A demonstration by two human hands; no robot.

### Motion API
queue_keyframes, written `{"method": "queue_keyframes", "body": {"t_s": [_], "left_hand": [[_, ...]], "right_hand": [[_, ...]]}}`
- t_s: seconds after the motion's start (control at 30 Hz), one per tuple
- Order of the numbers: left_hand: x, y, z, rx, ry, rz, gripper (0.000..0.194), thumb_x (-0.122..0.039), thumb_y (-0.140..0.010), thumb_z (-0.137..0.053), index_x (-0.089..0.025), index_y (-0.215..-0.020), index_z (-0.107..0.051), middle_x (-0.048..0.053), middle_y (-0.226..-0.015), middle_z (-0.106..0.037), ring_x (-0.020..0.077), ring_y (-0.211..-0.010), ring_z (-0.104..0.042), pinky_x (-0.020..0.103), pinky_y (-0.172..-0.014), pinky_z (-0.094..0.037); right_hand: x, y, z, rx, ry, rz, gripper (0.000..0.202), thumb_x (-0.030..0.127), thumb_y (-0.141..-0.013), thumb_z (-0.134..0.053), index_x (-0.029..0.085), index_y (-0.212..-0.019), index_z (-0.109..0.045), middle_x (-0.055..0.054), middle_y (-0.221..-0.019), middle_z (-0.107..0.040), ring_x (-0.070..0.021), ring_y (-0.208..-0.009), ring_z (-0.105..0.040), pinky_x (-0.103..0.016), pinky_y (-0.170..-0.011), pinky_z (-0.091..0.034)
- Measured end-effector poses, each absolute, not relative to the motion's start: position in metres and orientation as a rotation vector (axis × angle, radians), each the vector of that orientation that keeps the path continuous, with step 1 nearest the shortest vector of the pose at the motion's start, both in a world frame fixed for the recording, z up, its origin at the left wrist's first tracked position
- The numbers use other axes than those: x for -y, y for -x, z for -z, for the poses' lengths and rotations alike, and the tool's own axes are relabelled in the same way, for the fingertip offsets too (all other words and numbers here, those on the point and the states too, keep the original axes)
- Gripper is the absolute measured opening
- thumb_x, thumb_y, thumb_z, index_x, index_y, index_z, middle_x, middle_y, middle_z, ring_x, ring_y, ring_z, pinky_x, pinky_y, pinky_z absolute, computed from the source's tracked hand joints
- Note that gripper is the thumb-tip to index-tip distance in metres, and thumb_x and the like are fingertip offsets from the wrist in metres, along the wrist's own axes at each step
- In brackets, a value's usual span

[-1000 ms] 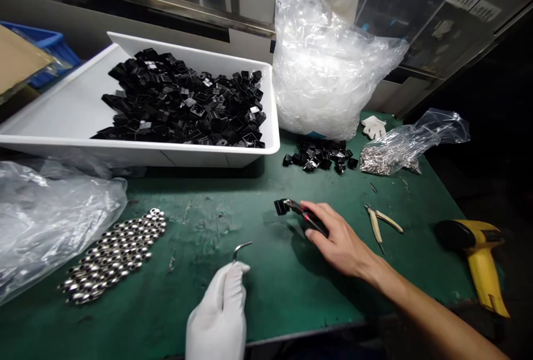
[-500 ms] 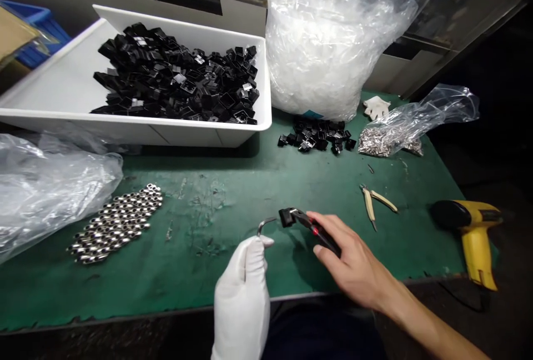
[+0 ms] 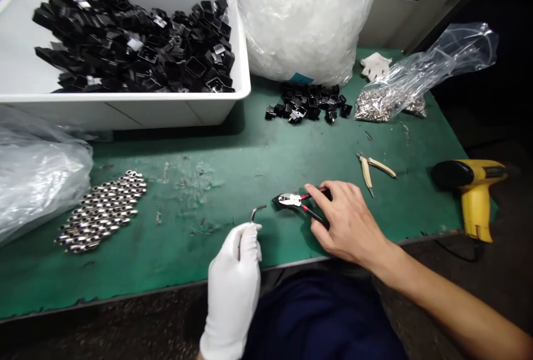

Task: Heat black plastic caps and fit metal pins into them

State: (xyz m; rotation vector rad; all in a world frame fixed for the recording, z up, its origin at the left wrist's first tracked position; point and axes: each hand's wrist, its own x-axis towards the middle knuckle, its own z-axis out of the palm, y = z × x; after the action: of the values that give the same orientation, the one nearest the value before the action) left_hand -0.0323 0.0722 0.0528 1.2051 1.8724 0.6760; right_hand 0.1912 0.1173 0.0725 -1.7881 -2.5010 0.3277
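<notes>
My left hand (image 3: 235, 276), in a white glove, is closed round a small bent metal rod (image 3: 257, 211) whose tip points right. My bare right hand (image 3: 347, 224) lies over the handles of black and red pliers (image 3: 291, 200), thumb on one side and fingers on the other. The pliers rest low over the green table, handles spread. At their jaws sits a small black plastic part (image 3: 276, 202), partly hidden by the metal head. A gap separates the rod's tip from the black part.
A white bin (image 3: 175, 113) of black parts stands behind, beside a large plastic bag (image 3: 303, 21). Metal sleeves (image 3: 102, 213) lie left. At right are cream-handled pliers (image 3: 366, 174), a bag of small metal pieces (image 3: 375, 104) and a yellow heat gun (image 3: 477, 199).
The pliers in my right hand have turned flat and lowered to the table, and their handles have spread. The view has tilted down. My left hand still holds the rod.
</notes>
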Motion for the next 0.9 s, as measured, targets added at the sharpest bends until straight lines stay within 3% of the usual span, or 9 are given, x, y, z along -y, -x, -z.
{"method": "queue_keyframes", "body": {"t_s": [0.17,0.4,0.73,0.9], "left_hand": [[-0.079,0.032,-0.052,-1.842,-1.506,-0.644,0.029,-0.045,-0.103,-0.044,-0.026,-0.103,-0.066,-0.003,-0.085,-0.070,0.0142,-0.072,-0.062,0.025,-0.070,-0.044],[-0.087,0.026,-0.043,-1.822,-2.022,-0.687,0.020,-0.033,-0.102,-0.052,-0.021,-0.107,-0.068,0.001,-0.097,-0.076,0.0157,-0.077,-0.070,0.024,-0.075,-0.045],[-0.091,0.023,-0.039,-1.855,-2.056,-0.592,0.022,-0.035,-0.101,-0.052,-0.021,-0.108,-0.068,0.002,-0.097,-0.077,0.0168,-0.073,-0.070,0.025,-0.073,-0.045],[-0.094,0.023,-0.046,-1.884,-1.860,-0.495,0.026,-0.038,-0.102,-0.047,-0.024,-0.106,-0.068,0.000,-0.090,-0.075,0.0172,-0.074,-0.067,0.025,-0.072,-0.043]], "right_hand": [[-0.123,-0.191,-0.074,2.583,1.775,-0.258,0.061,0.029,-0.085,-0.058,0.017,-0.145,-0.053,-0.019,-0.129,-0.055,-0.0351,-0.123,-0.047,-0.058,-0.115,-0.025],[-0.116,-0.200,-0.073,2.540,1.831,-0.295,0.063,0.030,-0.085,-0.057,0.018,-0.147,-0.050,-0.019,-0.131,-0.053,-0.0349,-0.125,-0.046,-0.060,-0.116,-0.023],[-0.103,-0.224,-0.073,2.395,1.953,-0.386,0.063,0.032,-0.088,-0.057,0.016,-0.149,-0.049,-0.018,-0.128,-0.055,-0.0348,-0.121,-0.049,-0.051,-0.105,-0.037],[-0.096,-0.221,-0.084,2.351,2.042,-0.584,0.060,0.035,-0.090,-0.054,0.019,-0.148,-0.051,-0.015,-0.116,-0.062,-0.0328,-0.107,-0.058,-0.049,-0.095,-0.043]]}}
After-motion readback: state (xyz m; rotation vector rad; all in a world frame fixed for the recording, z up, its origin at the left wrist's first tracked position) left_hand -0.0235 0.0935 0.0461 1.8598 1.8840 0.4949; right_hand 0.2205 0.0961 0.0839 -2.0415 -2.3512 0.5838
